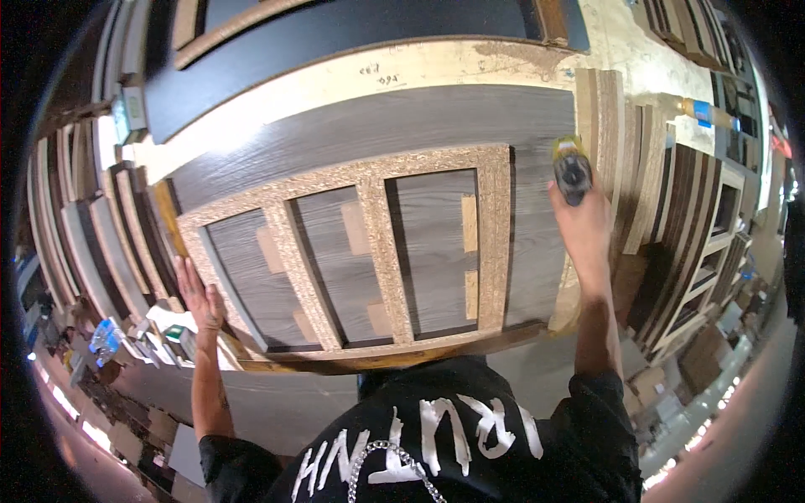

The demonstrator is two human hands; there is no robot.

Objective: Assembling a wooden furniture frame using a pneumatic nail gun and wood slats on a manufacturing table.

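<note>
On the bench in front of me lies a grey wood-grain panel (541,243). A chipboard frame (344,178) with two inner crossbars rests on it, and several small wood blocks (355,228) sit against its bars. My left hand (199,295) lies along the frame's left side, fingers stretched out and holding nothing. Beyond the frame's right side, my right hand (582,214) is closed around a yellow and dark hand tool (573,170), held over the panel's right part. From above its exact kind cannot be made out.
A dark panel (352,59) with wooden strips lies at the far side. Stacked boards stand at the left (101,226) and strips at the right (597,134). A bottle with a blue label (708,113) lies at the far right. A wooden strip (394,360) runs along the near edge.
</note>
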